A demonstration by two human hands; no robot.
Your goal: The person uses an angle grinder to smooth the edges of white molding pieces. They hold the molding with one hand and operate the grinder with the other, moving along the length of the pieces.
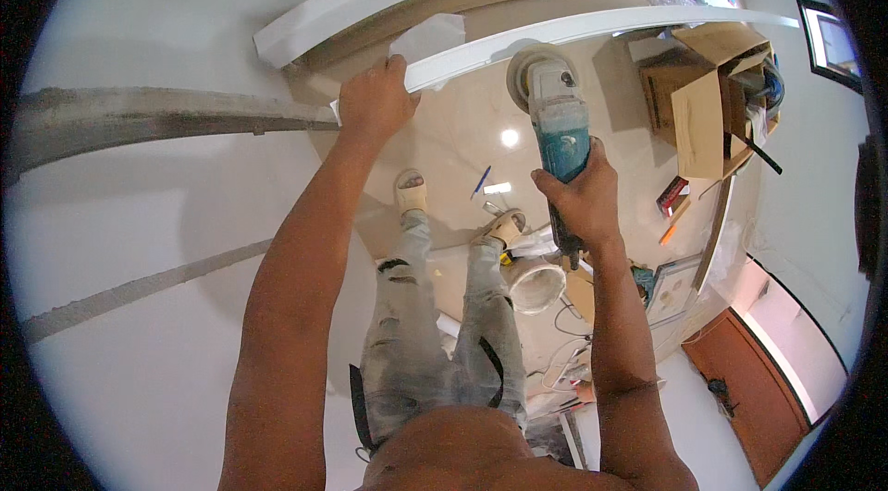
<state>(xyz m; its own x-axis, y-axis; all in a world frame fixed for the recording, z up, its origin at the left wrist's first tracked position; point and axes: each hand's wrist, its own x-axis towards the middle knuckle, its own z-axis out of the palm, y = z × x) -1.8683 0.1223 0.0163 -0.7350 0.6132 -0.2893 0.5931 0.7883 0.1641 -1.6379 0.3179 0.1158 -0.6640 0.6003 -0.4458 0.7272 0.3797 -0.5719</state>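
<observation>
My left hand is closed on the left part of a long white strip, which stretches across the view to the right. My right hand grips a teal and grey angle grinder by its body. The grinder's round head is just below the strip; whether they touch I cannot tell. A pale piece of board sits behind the strip near my left hand. My feet, in beige sandals, are on the tiled floor below, with a blue pen near them.
Open cardboard boxes stand at the right, below a framed picture. A bucket, cables and small tools lie near my right foot. A rough grey band crosses the wall at left. A wooden door is at lower right.
</observation>
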